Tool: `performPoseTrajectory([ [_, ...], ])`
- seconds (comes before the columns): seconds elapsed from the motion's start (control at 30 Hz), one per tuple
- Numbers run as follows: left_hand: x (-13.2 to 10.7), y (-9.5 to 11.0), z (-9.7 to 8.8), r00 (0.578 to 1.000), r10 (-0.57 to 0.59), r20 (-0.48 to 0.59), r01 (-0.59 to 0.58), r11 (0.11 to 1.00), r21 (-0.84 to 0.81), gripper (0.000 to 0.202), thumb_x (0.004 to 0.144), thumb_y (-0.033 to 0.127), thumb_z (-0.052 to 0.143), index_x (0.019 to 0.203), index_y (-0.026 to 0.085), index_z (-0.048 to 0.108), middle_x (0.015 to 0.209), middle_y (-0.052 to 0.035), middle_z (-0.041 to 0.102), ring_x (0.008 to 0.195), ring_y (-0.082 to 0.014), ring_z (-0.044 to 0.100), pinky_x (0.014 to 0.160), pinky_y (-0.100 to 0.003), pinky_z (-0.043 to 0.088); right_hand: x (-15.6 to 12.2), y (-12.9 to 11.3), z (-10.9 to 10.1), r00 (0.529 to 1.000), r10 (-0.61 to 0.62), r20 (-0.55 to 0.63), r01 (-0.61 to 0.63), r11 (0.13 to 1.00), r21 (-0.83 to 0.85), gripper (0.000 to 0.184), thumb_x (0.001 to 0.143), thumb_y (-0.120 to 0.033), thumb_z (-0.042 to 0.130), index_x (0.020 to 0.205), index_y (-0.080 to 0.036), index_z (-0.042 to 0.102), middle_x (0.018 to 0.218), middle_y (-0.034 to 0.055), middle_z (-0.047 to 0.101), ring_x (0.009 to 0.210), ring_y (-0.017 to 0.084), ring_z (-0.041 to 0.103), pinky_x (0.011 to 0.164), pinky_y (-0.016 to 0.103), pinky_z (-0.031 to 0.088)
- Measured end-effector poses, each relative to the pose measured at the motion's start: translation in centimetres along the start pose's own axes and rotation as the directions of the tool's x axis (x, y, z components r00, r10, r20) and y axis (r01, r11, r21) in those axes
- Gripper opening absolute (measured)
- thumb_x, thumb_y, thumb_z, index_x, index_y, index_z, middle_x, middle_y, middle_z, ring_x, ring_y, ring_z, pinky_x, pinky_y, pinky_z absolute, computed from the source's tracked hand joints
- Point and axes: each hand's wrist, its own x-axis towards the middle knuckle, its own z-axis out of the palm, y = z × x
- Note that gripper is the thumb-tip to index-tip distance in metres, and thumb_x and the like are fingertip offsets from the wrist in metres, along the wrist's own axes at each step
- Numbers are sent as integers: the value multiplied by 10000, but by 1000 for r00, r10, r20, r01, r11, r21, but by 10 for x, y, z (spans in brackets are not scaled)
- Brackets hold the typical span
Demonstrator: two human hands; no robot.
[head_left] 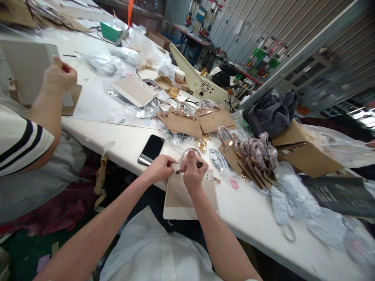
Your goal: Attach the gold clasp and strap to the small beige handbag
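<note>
A flat beige bag panel [181, 199] lies at the table's front edge, partly overhanging it. My right hand [193, 171] is closed around a screwdriver with a dark handle [199, 164]. The tool's tip points left, close to a small fitting at the panel's upper left. My left hand [162, 168] pinches the panel's upper left corner; what lies between its fingertips is partly hidden. A clear-wrapped bag handle [187, 153] shows behind my right hand. Small gold-coloured hardware pieces [202, 143] lie scattered just beyond.
A black phone [151, 149] lies left of my hands. Brown bag pieces with wrapped handles [184, 121] sit ahead, and a stacked row [258, 168] stands right. Another beige panel [134, 90] lies farther back. A co-worker's hand [60, 76] is at the left. Plastic wrap [299, 195] covers the right side.
</note>
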Motion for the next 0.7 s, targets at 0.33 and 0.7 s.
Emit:
performPoseTrajectory([
  [0.33, -9, 9, 4, 998, -61, 0, 61, 993, -101, 317, 730, 265, 636, 908, 126, 858, 603, 35, 520, 604, -122, 415, 569, -280, 257, 1, -1, -5, 997, -60, 40, 59, 998, 24, 654, 1088, -628, 633, 600, -238, 437, 524, -37, 413, 453, 132, 410, 461, 300, 328],
  [0.7, -8, 8, 13, 992, -79, -98, 68, 991, -115, 298, 709, 208, 637, 880, 133, 869, 701, -4, 675, 671, -149, 540, 610, -281, 334, -3, 1, -4, 989, -127, 75, 132, 989, -66, 632, 1133, -545, 596, 604, -235, 444, 537, -31, 431, 466, 139, 432, 496, 316, 340],
])
